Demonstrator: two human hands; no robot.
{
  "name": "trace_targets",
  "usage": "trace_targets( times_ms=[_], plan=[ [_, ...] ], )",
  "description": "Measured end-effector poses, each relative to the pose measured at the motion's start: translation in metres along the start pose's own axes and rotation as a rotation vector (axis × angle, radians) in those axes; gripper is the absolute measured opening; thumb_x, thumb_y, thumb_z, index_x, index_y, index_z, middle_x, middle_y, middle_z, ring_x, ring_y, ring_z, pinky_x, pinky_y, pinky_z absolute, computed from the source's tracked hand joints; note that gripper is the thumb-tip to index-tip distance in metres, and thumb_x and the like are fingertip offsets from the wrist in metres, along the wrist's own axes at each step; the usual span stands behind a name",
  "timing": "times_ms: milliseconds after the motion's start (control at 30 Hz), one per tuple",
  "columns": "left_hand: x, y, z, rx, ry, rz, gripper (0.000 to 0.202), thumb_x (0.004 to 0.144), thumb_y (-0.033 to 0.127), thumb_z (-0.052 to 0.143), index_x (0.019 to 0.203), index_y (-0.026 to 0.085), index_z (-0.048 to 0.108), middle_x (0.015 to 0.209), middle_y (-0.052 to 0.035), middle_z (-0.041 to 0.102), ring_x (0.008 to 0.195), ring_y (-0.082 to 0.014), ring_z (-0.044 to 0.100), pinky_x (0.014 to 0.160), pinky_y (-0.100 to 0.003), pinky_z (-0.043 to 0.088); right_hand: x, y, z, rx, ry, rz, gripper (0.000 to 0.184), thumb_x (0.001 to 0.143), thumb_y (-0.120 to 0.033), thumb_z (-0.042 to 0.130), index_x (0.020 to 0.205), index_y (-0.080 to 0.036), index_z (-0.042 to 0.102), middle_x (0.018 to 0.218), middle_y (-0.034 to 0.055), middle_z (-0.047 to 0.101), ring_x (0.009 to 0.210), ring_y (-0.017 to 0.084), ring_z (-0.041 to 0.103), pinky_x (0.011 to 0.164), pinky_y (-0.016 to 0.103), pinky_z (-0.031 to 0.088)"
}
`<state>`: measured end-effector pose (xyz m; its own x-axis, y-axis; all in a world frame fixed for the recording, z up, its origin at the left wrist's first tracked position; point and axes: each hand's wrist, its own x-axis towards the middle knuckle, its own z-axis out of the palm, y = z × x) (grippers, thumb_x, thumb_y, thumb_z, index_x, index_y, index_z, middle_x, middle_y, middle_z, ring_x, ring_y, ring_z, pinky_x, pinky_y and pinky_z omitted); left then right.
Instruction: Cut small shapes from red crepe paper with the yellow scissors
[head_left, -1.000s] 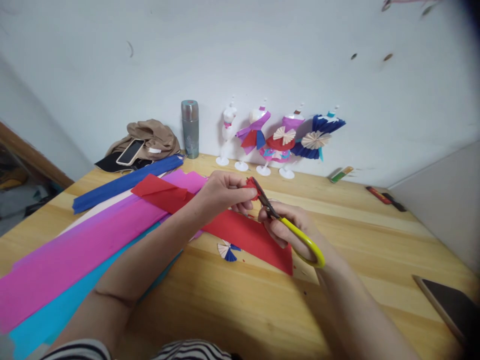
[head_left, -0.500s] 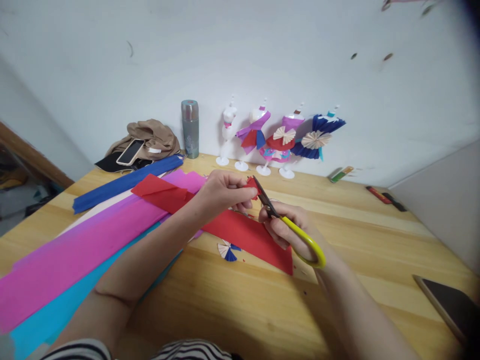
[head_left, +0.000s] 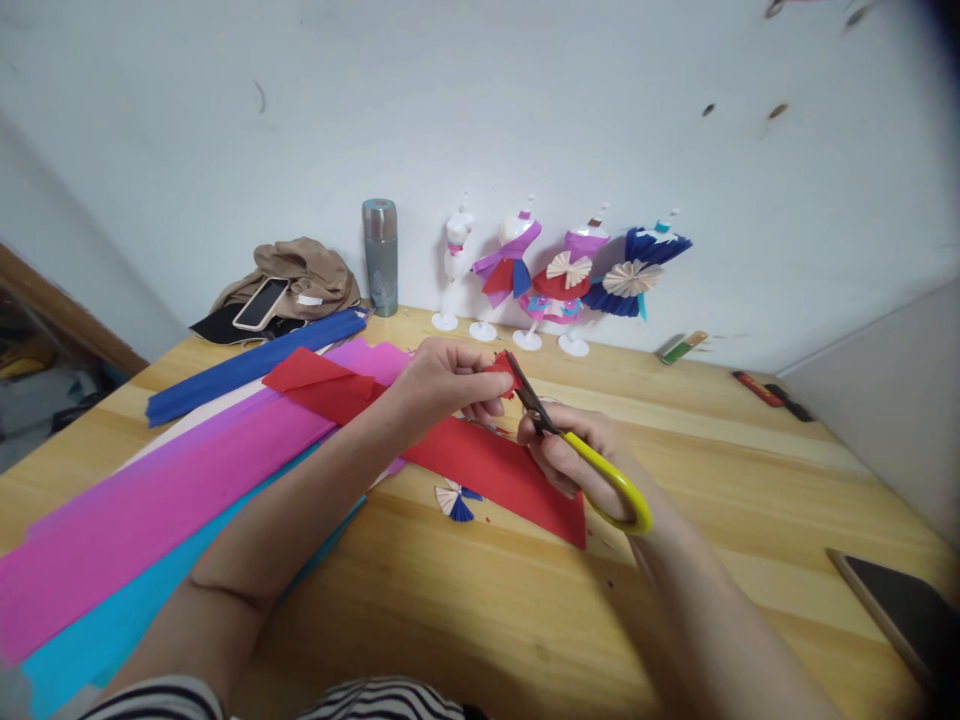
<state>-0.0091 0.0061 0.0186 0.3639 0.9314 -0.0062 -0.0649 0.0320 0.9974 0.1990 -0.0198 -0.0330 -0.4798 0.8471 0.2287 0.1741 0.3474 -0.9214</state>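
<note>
My left hand [head_left: 442, 382] pinches a small folded piece of red crepe paper [head_left: 504, 372] above the wooden table [head_left: 480, 590]. My right hand [head_left: 574, 455] grips yellow-handled scissors [head_left: 592, 470], whose dark blades meet the red piece. Under both hands lies a long red crepe sheet [head_left: 480, 462]. A small folded fan in white and blue [head_left: 454, 499] rests on the table just in front of that sheet.
Pink, purple, cyan and dark blue crepe strips [head_left: 165, 490] spread across the left. Several small mannequins in paper dresses [head_left: 559, 275] and a metal flask [head_left: 380, 255] stand by the wall. A phone on brown cloth [head_left: 260, 303] lies back left; a dark tablet [head_left: 900, 610] right.
Both hands stay almost still; the scissor blades and the red piece have shifted only slightly.
</note>
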Motion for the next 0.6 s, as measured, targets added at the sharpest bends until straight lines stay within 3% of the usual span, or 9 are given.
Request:
trace_targets(
  times_ms=[300,600],
  plan=[
    [-0.0011,0.0041,0.0000,0.020,0.015,-0.023,0.020,0.076,0.013,0.068,0.057,0.011,0.064,0.050,0.0010,0.065,0.043,-0.0047,0.058,0.047,-0.014,0.046,-0.0014,0.0039,-0.0032,0.021,-0.066,-0.046,0.041,0.092,-0.061,0.057,0.094,-0.020,0.061,0.058,-0.0047,0.046,0.044,0.010,0.038,0.041,0.024,0.028],
    [-0.0034,0.0098,-0.0040,0.088,-0.030,-0.047,0.024,0.076,0.010,0.066,0.053,0.012,0.063,0.046,0.0018,0.062,0.041,-0.0040,0.055,0.046,-0.013,0.045,0.0020,-0.0036,-0.0052,-0.025,-0.091,-0.037,0.041,0.092,-0.060,0.058,0.086,-0.020,0.060,0.069,-0.0012,0.049,0.052,0.011,0.040,0.047,0.026,0.030]
  ],
)
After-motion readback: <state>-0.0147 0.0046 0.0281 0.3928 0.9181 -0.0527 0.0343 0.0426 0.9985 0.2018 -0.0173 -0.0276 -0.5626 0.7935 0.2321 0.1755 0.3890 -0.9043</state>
